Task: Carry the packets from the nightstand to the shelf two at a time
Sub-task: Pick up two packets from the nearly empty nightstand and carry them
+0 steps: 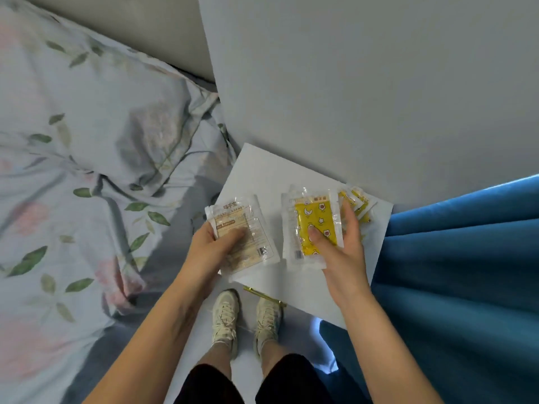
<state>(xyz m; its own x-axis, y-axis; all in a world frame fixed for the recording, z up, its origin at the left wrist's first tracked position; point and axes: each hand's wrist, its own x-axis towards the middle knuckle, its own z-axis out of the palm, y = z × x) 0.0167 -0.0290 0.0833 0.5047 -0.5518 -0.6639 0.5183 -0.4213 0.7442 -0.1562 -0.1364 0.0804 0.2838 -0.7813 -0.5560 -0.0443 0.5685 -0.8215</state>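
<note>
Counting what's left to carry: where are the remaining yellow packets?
In the head view, the small yellow packets lie at the nightstand's far right corner, by the wall and blue curtain, just behind the right hand.

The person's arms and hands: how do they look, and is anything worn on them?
Both forearms are bare up to the frame's lower edge; no sleeve shows. The left hand and the right hand wear no gloves, and no ring, watch or bracelet is visible. The nails look short and unpainted. Lower down, the person wears dark shorts and pale lace-up sneakers.

Head camera looks steeply down, seemingly close above the nightstand [262,167].
</note>
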